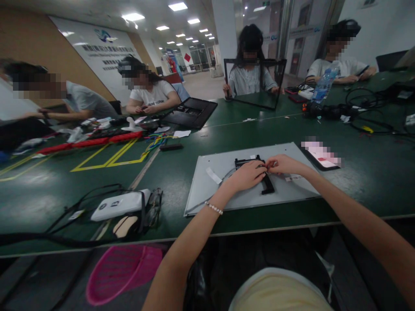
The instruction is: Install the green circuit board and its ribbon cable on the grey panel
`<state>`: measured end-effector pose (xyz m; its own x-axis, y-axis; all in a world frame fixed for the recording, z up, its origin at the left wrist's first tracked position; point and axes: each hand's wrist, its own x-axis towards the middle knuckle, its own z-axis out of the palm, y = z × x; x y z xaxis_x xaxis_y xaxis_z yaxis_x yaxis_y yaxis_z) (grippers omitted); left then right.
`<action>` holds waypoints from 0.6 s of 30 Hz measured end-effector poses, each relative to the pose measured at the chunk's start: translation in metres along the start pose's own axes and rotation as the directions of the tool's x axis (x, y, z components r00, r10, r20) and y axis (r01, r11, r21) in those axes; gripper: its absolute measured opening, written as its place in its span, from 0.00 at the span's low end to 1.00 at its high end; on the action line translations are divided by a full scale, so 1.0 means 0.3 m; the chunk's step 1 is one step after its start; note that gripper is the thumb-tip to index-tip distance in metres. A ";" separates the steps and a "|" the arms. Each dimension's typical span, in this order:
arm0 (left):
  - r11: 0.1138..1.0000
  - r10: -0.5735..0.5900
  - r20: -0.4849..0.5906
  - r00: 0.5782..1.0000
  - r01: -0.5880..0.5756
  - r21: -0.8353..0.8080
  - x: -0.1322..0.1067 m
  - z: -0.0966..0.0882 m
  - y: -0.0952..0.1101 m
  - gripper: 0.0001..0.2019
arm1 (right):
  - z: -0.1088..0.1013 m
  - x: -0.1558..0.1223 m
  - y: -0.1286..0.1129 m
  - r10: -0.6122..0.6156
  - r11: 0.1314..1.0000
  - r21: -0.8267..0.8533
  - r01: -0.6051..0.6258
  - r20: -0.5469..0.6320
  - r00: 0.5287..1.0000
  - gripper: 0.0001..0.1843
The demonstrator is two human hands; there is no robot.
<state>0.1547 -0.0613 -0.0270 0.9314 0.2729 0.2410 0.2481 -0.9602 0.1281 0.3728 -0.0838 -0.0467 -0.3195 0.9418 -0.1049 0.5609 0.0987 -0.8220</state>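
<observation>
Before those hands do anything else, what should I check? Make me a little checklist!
1. Pale grey rectangular panel fully on the dark green table: ok, its near edge stops short of the table's edge.
2. Black angular plastic part on the panel: ok.
3. Left hand at the black part: ok, it lies over it.
4. Something between the right hand's fingertips: cannot tell, they are hidden too much.
5. Nothing extra on the panel: not ok, a thin white strip is there, left of the black part.
6. Black-edged phone with a pink screen off the panel: ok, it lies beside it.
</observation>
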 end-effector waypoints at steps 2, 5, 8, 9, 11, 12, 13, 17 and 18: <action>1.000 -0.001 0.002 1.000 0.001 0.003 -0.001 0.000 0.003 0.14 | -0.001 0.000 -0.002 0.010 1.000 0.005 -0.010 0.004 1.000 0.12; 1.000 -0.004 -0.006 1.000 0.003 -0.020 -0.002 -0.001 0.005 0.14 | -0.004 -0.002 -0.002 0.000 1.000 -0.009 0.000 0.013 1.000 0.12; 0.997 -0.009 -0.035 0.999 0.006 -0.078 -0.003 -0.023 -0.006 0.14 | -0.006 -0.003 0.000 -0.021 0.999 -0.024 0.021 0.017 1.000 0.12; 0.996 -0.019 -0.055 0.998 0.014 -0.092 -0.005 -0.038 -0.016 0.14 | -0.007 -0.004 0.001 -0.018 0.999 -0.031 0.019 0.015 1.000 0.12; 0.993 -0.076 -0.117 0.990 0.064 -0.099 -0.017 -0.080 -0.048 0.14 | -0.008 -0.004 0.003 -0.006 0.999 -0.046 0.006 0.015 1.000 0.12; 0.989 -0.125 -0.156 0.980 0.111 -0.096 -0.029 -0.104 -0.071 0.14 | -0.009 -0.004 0.003 -0.002 0.998 -0.055 0.003 0.016 1.000 0.11; 0.979 -0.196 -0.202 0.960 0.182 -0.087 -0.045 -0.127 -0.098 0.14 | -0.009 -0.003 0.004 -0.002 0.998 -0.064 0.003 0.017 1.000 0.11; 0.833 -0.519 -0.271 0.811 0.551 0.053 -0.150 -0.190 -0.223 0.14 | -0.009 -0.002 0.004 -0.013 0.996 -0.089 0.014 0.009 1.000 0.11; 0.764 -0.600 -0.259 0.757 0.638 0.096 -0.181 -0.196 -0.252 0.15 | -0.008 -0.003 0.002 -0.015 0.996 -0.090 0.016 0.005 1.000 0.11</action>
<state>0.0695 0.0001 0.0068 0.4869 0.7980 0.3551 0.8096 -0.5649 0.1595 0.3753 -0.0839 -0.0457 -0.3318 0.9386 -0.0951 0.6223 0.1420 -0.7698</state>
